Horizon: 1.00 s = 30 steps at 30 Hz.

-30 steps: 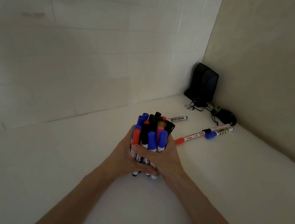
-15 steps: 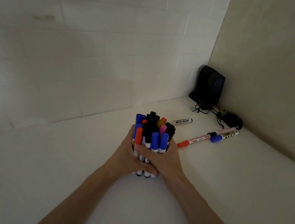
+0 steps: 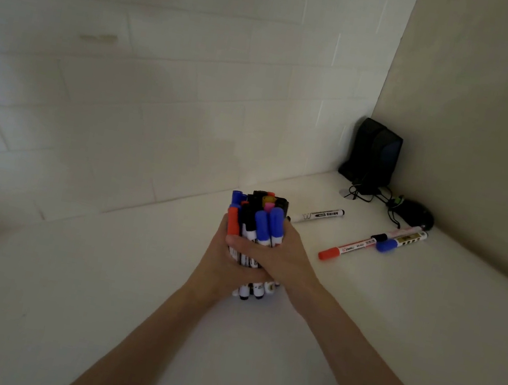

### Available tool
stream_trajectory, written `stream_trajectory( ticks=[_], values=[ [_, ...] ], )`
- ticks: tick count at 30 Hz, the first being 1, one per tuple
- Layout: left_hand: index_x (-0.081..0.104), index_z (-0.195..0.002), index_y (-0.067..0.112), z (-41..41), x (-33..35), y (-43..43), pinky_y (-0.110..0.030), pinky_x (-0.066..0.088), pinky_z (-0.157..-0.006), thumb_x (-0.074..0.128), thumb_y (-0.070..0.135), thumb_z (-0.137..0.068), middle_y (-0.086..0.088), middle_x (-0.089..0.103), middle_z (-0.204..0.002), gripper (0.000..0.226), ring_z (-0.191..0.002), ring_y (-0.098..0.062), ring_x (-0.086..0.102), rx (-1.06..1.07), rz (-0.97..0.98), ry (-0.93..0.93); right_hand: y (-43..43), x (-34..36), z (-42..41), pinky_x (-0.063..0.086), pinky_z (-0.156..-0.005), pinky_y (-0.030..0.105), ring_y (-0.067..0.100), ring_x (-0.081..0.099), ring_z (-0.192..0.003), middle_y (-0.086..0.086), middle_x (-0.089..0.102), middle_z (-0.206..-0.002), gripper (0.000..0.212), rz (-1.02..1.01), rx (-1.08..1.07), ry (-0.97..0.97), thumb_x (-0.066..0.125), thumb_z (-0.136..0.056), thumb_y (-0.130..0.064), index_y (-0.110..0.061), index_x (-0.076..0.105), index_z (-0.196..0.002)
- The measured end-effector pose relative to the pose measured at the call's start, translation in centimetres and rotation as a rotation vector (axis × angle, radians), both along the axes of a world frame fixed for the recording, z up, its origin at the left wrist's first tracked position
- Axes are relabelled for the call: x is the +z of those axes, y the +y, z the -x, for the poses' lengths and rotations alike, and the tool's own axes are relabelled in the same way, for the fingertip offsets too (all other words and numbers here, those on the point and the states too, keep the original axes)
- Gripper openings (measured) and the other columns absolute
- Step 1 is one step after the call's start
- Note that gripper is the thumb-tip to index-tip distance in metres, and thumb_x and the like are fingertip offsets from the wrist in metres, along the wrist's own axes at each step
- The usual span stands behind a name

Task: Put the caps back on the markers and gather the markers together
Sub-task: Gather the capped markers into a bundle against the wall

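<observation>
Left hand (image 3: 216,261), right hand (image 3: 277,256) clasp markers (image 3: 259,223) on table (image 3: 375,320).

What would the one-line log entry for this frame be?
hands: left hand and right hand grip marker bundle upright | ungathered: black-capped marker, red-capped marker, blue-capped marker on table | status: gathering incomplete

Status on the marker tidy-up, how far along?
Done: every marker in view looks capped. In hand: left hand and right hand grip the upright bundle of mixed-colour capped markers, its lower ends on the white tabletop. Left: four loose markers lie apart near the corner: black-capped white marker, red-capped white marker, blue-capped marker, black-capped pink marker.
</observation>
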<state>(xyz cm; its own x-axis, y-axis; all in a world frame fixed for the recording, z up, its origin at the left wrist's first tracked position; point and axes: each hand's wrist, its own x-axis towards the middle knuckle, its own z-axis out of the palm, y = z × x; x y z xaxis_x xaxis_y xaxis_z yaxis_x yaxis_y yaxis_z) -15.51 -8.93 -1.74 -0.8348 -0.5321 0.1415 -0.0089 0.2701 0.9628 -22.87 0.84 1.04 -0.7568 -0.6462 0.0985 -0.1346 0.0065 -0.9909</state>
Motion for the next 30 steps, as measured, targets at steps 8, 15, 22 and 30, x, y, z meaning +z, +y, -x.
stream_trajectory(
  ticks=[8, 15, 22, 30],
  values=[
    [0.049, -0.118, 0.015, 0.0, 1.1, -7.1, -0.006, 0.047, -0.063, 0.090, 0.028, -0.065, 0.010, 0.064, -0.097, 0.069, -0.083, 0.006, 0.064, 0.090, 0.155, -0.097, -6.4, 0.4, -0.2, 0.059, -0.089, 0.042, 0.020, 0.074, -0.096, 0.005, 0.077, -0.101, 0.043, 0.074, 0.120, -0.289, 0.087, -0.074, -0.027, -0.020, 0.070, -0.113],
    [0.039, -0.125, 0.022, 0.2, 3.8, -13.4, -0.018, 0.049, -0.074, 0.091, 0.023, -0.064, 0.012, 0.061, -0.103, 0.081, -0.090, -0.001, 0.062, -0.117, 0.344, -0.409, -11.1, -1.1, -1.1, 0.059, -0.088, 0.048, 0.027, 0.075, -0.094, 0.010, 0.077, -0.100, 0.041, 0.205, 0.039, -0.542, 0.086, -0.076, -0.033, -0.014, 0.072, -0.109],
    [0.047, -0.123, 0.024, 1.8, 5.1, -15.6, -0.038, 0.057, -0.089, 0.089, 0.052, -0.043, 0.006, 0.069, -0.104, 0.095, -0.093, -0.013, 0.069, -0.241, 0.524, -0.605, -12.9, -1.7, -0.1, 0.063, -0.071, 0.042, 0.024, 0.076, -0.087, 0.011, 0.076, -0.104, 0.083, 0.199, -0.115, -0.648, 0.094, -0.062, -0.038, -0.008, 0.054, -0.128],
    [0.058, -0.098, 0.033, 4.6, 6.7, -16.8, -0.031, 0.059, -0.072, 0.088, 0.055, -0.051, 0.010, 0.072, -0.084, 0.060, -0.075, -0.009, 0.071, -0.339, 0.696, -0.733, -12.6, -0.3, -0.1, 0.046, -0.109, 0.044, 0.026, 0.067, -0.107, 0.010, 0.071, -0.113, 0.043, 0.501, 0.013, -0.998, 0.065, -0.090, -0.042, -0.008, 0.074, -0.115]
  ],
)
